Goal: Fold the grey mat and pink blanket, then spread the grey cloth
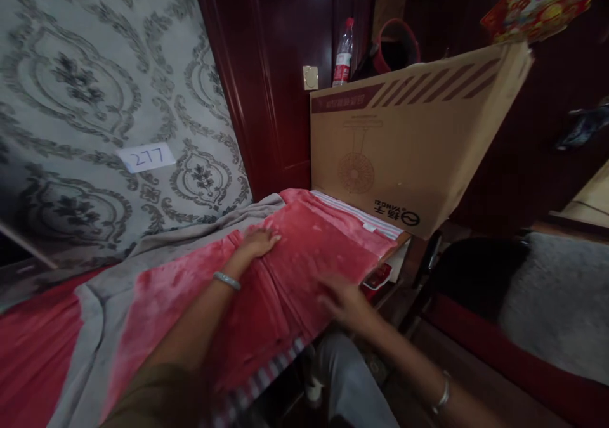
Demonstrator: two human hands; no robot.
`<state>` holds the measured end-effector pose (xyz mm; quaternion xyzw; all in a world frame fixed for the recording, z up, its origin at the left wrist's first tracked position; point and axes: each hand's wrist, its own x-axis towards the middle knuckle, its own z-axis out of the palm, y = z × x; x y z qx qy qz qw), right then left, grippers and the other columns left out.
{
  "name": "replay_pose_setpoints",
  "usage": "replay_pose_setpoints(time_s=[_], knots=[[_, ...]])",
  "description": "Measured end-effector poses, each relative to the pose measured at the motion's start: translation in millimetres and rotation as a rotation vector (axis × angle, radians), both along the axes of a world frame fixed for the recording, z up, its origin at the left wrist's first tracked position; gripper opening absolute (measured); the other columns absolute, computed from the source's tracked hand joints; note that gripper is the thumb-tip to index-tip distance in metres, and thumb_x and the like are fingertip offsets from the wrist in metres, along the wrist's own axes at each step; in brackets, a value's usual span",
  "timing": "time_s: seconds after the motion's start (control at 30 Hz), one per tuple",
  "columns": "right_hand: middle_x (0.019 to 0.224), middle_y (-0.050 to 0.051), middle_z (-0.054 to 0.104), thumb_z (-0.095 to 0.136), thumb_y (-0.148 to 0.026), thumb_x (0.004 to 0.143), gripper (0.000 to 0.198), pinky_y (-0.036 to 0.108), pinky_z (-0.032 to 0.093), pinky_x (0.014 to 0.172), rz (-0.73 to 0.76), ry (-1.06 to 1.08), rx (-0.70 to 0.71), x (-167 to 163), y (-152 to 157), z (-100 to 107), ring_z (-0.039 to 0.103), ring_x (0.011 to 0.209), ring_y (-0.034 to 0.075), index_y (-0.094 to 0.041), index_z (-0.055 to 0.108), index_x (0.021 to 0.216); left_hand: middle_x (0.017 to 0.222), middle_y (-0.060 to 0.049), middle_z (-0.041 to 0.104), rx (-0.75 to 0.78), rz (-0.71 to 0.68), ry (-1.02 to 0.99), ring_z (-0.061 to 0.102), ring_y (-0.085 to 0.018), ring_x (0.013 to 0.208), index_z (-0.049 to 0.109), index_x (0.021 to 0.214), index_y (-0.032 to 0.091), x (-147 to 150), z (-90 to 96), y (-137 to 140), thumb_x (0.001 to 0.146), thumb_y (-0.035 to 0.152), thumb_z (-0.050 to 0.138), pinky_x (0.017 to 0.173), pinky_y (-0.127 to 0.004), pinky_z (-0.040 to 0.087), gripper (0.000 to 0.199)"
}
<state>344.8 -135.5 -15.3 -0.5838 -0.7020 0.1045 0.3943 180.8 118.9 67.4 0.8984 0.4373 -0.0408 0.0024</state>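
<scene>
A plush red blanket, folded in layers, lies across a padded surface. My left hand, with a bracelet at the wrist, rests flat on it near a fold line, fingers stretched forward. Toward the blanket's near right side, my right hand is smeared by motion; its thumb and fingers look apart, and nothing shows in them. Whether it touches the pile is hard to tell. Under the red blanket spreads a grey cloth. Striped fabric shows along the front edge.
A large cardboard box stands upright at the back right, with a red-capped bottle behind its top edge. Patterned wallpaper bearing a numbered paper slip borders the left. A black item sits at right.
</scene>
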Motion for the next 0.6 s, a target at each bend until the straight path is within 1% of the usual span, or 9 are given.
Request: replay_pose_setpoints(time_s=[0.03, 0.07, 0.13, 0.2, 0.27, 0.33, 0.43, 0.5, 0.6], knots=[[0.134, 0.015, 0.066, 0.047, -0.038, 0.095, 0.048, 0.053, 0.041, 0.110, -0.101, 0.016, 0.106, 21, 3, 3, 0.059, 0.125, 0.029, -0.021, 0.063, 0.137, 0.162, -0.010, 0.040, 0.000, -0.075, -0.028, 0.031, -0.032, 0.151, 0.039, 0.155, 0.028, -8, -1.4, -13, 0.099, 0.059, 0.031, 0.122, -0.057, 0.017, 0.064], [0.133, 0.015, 0.066, 0.049, -0.040, 0.093, 0.048, 0.055, 0.041, 0.110, -0.192, 0.021, 0.178, 44, 7, 5, 0.058, 0.126, 0.030, -0.021, 0.065, 0.135, 0.165, -0.009, 0.032, -0.002, -0.155, -0.055, 0.025, -0.031, 0.153, 0.034, 0.157, 0.028, -17, -4.7, -26, 0.099, 0.059, 0.033, 0.123, -0.056, 0.015, 0.066], [0.132, 0.016, 0.067, 0.055, -0.045, 0.087, 0.054, 0.057, 0.041, 0.109, -0.373, 0.050, 0.240, 86, 16, 2, 0.057, 0.126, 0.033, -0.018, 0.065, 0.133, 0.169, -0.009, 0.022, -0.015, -0.280, -0.094, 0.016, -0.031, 0.156, 0.030, 0.159, 0.029, -37, -15.8, -54, 0.098, 0.060, 0.037, 0.124, -0.058, 0.010, 0.068], [0.132, 0.017, 0.066, 0.058, -0.049, 0.080, 0.063, 0.055, 0.044, 0.106, -0.478, 0.110, 0.184, 118, 23, -7, 0.059, 0.123, 0.034, -0.015, 0.063, 0.133, 0.170, -0.009, 0.020, -0.038, -0.316, -0.104, 0.014, -0.032, 0.156, 0.029, 0.159, 0.031, -55, -30.8, -79, 0.098, 0.062, 0.037, 0.123, -0.060, 0.009, 0.069], [0.122, 0.016, 0.071, 0.061, -0.052, 0.075, 0.069, 0.048, 0.051, 0.096, -0.537, 0.211, 0.091, 137, 27, -19, 0.065, 0.111, 0.032, -0.015, 0.062, 0.133, 0.170, -0.011, 0.019, -0.043, -0.295, -0.109, 0.015, -0.033, 0.156, 0.029, 0.159, 0.031, -67, -46.5, -97, 0.098, 0.063, 0.037, 0.122, -0.063, 0.011, 0.070], [0.101, 0.013, 0.075, 0.065, -0.051, 0.071, 0.069, 0.041, 0.055, 0.080, -0.606, 0.309, -0.012, 144, 28, -31, 0.069, 0.090, 0.028, -0.015, 0.064, 0.130, 0.169, -0.012, 0.019, -0.016, -0.264, -0.119, 0.017, -0.035, 0.155, 0.030, 0.159, 0.031, -74, -59.6, -108, 0.098, 0.062, 0.038, 0.121, -0.066, 0.014, 0.069], [0.073, 0.005, 0.069, 0.070, -0.052, 0.067, 0.067, 0.033, 0.050, 0.062, -0.691, 0.413, -0.092, 141, 26, -41, 0.064, 0.067, 0.023, -0.015, 0.069, 0.123, 0.169, -0.013, 0.020, 0.043, -0.249, -0.141, 0.019, -0.035, 0.154, 0.031, 0.158, 0.031, -75, -69.5, -113, 0.098, 0.058, 0.041, 0.120, -0.067, 0.016, 0.066], [0.064, 0.000, 0.063, 0.072, -0.054, 0.065, 0.070, 0.030, 0.046, 0.054, -0.679, 0.521, -0.095, 135, 22, -43, 0.060, 0.058, 0.019, -0.015, 0.069, 0.123, 0.169, -0.013, 0.021, 0.059, -0.253, -0.144, 0.022, -0.036, 0.154, 0.033, 0.158, 0.031, -74, -70.3, -113, 0.098, 0.056, 0.042, 0.120, -0.066, 0.019, 0.066], [0.054, -0.005, 0.056, 0.075, -0.058, 0.064, 0.079, 0.027, 0.041, 0.045, -0.615, 0.763, -0.146, 126, 17, -43, 0.052, 0.045, 0.015, -0.016, 0.063, 0.130, 0.168, -0.013, 0.023, 0.073, -0.251, -0.149, 0.026, -0.036, 0.152, 0.034, 0.157, 0.031, -74, -68.4, -113, 0.098, 0.055, 0.045, 0.119, -0.066, 0.021, 0.065]])
